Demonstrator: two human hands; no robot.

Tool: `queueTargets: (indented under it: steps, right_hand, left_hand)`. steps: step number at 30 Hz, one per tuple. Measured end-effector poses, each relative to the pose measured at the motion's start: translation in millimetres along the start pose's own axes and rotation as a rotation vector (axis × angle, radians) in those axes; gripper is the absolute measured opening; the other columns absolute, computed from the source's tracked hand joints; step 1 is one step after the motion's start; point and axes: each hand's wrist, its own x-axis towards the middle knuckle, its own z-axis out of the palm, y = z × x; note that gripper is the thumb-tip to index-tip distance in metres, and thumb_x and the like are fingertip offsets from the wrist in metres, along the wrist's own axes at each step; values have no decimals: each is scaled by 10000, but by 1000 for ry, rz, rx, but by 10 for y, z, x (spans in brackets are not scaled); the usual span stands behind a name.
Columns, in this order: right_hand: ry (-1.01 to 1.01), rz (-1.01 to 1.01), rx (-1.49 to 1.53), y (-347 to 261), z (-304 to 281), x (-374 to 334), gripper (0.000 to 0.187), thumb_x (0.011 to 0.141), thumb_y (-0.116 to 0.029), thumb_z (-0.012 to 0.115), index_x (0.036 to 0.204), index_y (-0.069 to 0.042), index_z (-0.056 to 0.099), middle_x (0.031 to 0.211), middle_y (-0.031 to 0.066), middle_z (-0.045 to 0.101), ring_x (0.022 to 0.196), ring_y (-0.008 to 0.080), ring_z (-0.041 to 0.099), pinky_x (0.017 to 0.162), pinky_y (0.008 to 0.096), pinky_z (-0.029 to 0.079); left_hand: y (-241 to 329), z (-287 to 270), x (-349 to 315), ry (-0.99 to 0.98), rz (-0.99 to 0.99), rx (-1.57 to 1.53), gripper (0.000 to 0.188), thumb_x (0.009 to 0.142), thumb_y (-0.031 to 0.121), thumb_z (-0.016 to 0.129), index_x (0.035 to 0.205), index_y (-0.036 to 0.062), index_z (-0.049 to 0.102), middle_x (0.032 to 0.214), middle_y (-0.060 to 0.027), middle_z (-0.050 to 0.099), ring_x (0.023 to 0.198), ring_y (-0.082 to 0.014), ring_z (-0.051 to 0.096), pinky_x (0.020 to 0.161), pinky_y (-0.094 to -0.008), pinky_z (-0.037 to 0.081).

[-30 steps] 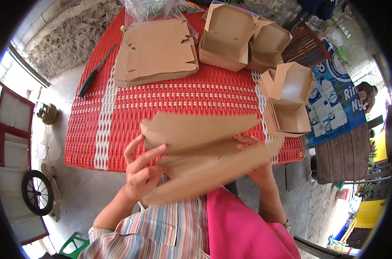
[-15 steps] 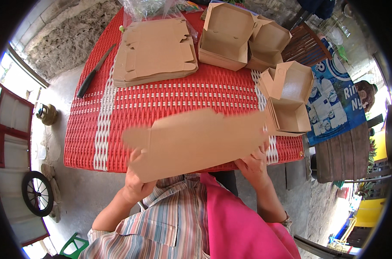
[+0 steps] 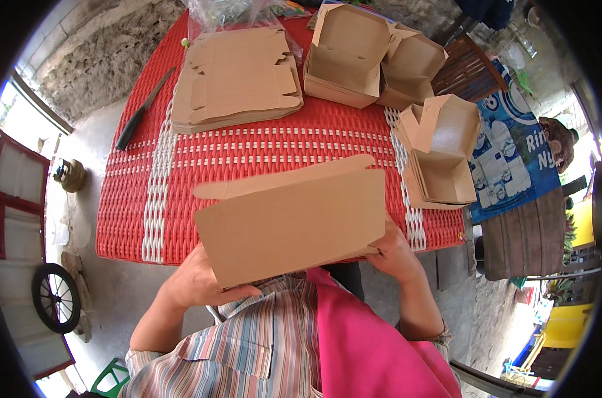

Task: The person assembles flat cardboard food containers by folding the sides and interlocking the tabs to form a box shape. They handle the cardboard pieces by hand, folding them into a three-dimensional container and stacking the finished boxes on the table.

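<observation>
Over the near edge of the red-and-white woven bench (image 3: 248, 154), the left hand (image 3: 198, 282) and right hand (image 3: 397, 257) grip a brown carton (image 3: 294, 229) by its ends, with grey floor (image 3: 132, 295) below, a black spoked wheel (image 3: 57, 300) at left and a rough wall (image 3: 105, 60) beyond.

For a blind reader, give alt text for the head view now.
A person's left hand and right hand hold a partly folded cardboard box at a red woven table; beyond lie flat blanks, a knife and open boxes.

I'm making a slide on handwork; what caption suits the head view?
Left hand and right hand hold folded cardboard at a red woven table with stacked blanks and open boxes.
</observation>
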Motion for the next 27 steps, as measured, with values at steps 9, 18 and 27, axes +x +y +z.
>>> queueTargets:
  steps: [9,18,27]
  right_hand:
    - [-45,111,165,-49,-34,101,270,819,-127,734,1066,-35,675,1117,88,682,1098,277,619,1061,425,371]
    - [329,367,617,-210,169,406,662,929,-15,640,1502,-65,314,1333,101,558,1084,152,598,935,301,481]
    - [367,532,284,-146,292,572,722,884,15,662,1507,-130,327,1190,133,651,1053,176,625,887,287,480]
  left_hand:
    - [-135,-2,-60,-104,-247,-120,455,744,119,798,1150,16,620,1055,-158,671,1095,-345,618,938,-430,500]
    - [-296,238,327,375,-474,-61,932,835,58,735,1548,60,135,1533,-226,316,1295,-313,505,1067,-406,420]
    - [-228,406,471,540,-700,-308,1092,756,48,796,1560,141,63,1461,-265,373,1325,-400,430,1092,-489,385]
